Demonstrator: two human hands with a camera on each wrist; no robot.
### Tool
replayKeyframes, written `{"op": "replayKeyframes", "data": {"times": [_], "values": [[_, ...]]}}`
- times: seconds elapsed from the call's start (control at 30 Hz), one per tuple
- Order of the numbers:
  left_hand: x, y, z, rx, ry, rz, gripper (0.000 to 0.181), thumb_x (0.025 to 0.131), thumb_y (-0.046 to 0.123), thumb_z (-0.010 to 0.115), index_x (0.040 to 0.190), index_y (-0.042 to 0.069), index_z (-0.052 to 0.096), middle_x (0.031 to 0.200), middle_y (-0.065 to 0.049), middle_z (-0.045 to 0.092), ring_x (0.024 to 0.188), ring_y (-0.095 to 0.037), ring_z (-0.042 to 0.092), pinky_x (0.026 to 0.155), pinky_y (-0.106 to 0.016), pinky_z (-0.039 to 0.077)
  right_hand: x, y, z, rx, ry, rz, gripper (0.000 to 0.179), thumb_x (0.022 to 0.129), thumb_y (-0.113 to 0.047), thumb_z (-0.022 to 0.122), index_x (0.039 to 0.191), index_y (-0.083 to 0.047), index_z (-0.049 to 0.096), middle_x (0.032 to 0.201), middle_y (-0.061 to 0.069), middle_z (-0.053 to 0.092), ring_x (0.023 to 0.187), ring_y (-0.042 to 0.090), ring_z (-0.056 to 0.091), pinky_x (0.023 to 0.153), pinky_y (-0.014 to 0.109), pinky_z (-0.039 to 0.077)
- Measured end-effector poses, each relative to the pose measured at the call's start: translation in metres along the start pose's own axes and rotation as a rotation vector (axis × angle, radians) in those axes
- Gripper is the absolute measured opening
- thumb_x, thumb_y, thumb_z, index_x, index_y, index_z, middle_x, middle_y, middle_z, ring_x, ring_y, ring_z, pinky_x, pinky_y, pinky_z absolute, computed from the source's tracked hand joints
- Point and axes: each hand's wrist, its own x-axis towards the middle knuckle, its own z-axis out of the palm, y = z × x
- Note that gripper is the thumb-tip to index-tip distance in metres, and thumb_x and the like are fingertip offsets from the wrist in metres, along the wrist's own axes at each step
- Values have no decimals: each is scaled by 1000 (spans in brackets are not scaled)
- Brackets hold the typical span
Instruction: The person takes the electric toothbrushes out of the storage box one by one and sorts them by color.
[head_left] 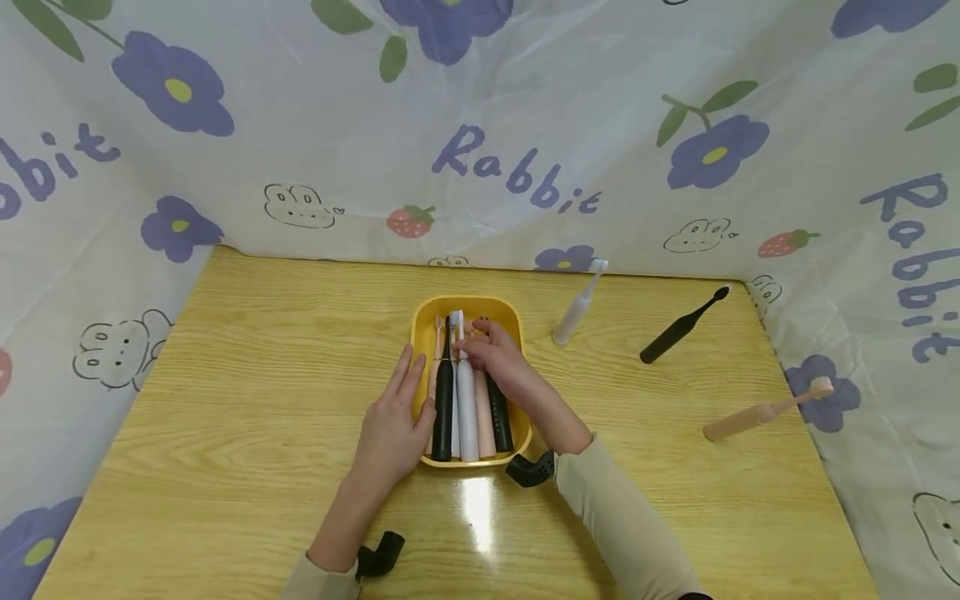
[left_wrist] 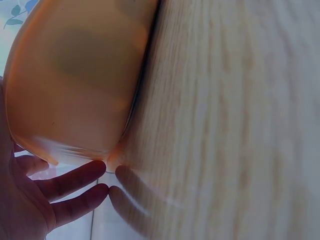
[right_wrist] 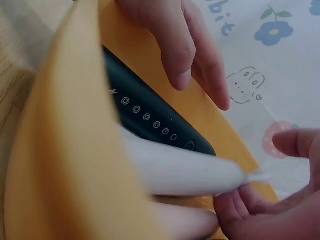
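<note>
A yellow tray [head_left: 522,321] holds several electric toothbrushes lying side by side, among them a black toothbrush [head_left: 443,408], a white toothbrush [head_left: 467,412], a pink one [head_left: 483,408] and a dark one with a row of ring marks [right_wrist: 150,117]. My left hand [head_left: 393,425] rests along the tray's left side, fingers extended at the rim. Reaching over the tray's far right part, my right hand [head_left: 498,358] has its fingers at the white toothbrush's neck. In the right wrist view the thumb stands apart from those fingers, and the neck looks blurred.
Right of the tray, a white toothbrush [head_left: 574,318], a black toothbrush [head_left: 671,336] and a pink toothbrush [head_left: 742,422] lie spaced apart on the wooden table [head_left: 247,375]. A printed cloth [head_left: 337,150] hangs around the back and sides.
</note>
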Motion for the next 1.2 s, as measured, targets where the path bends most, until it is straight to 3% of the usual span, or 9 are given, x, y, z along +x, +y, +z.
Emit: {"op": "replayKeyframes", "data": {"times": [0.17,0.4,0.57,0.7,0.87,0.97,1.03,1.2], "values": [[0,0,-1,5,0,3,63,99,18,56,157,3,39,167,-13,26,63,-22,55,63,-44,51,-6,-3,1,7,-114,-4,46,103,-9,56,144,7,44,98,11,68,87,18,66,82,32,55],[2,0,-3,7,-8,0,63,98,18,57,157,3,39,167,-12,26,56,-18,49,59,-41,48,-29,-7,-5,-119,-245,-36,41,107,-8,50,145,6,44,117,22,66,107,34,67,85,43,58],[2,2,-3,10,-10,0,63,99,19,55,157,3,39,167,-13,26,77,-33,64,70,-50,55,-47,-4,-10,-192,-319,-54,41,107,-6,48,146,7,43,128,26,62,119,40,61,84,44,58],[1,1,-2,3,1,6,62,99,19,56,157,3,40,167,-13,27,90,-40,67,76,-55,56,-59,0,-11,-223,-343,-104,42,107,-5,49,146,8,42,129,29,60,118,38,62,82,45,59],[1,0,0,-1,18,13,62,98,17,58,155,1,41,166,-14,28,93,-43,68,79,-58,55,-73,-1,-15,-278,-267,-238,40,105,-4,53,142,10,46,124,30,63,109,33,65,82,50,58],[1,0,1,-3,16,12,62,98,15,59,156,1,41,166,-14,28,81,-38,67,75,-55,55,-85,-9,-21,-296,-172,-347,38,104,-2,55,140,9,49,122,27,64,110,35,65,82,51,58],[1,0,0,-8,9,9,63,98,14,59,156,1,40,167,-14,27,68,-31,62,68,-51,54,-92,-15,-27,-279,-105,-419,37,103,1,56,138,9,51,121,27,65,111,39,64,84,49,58],[1,2,-2,-14,11,13,63,97,12,59,156,0,40,167,-16,26,59,-22,55,60,-43,51,-104,-25,-48,-255,80,-633,36,99,10,57,134,12,52,118,29,65,113,42,64,89,35,57]]}}
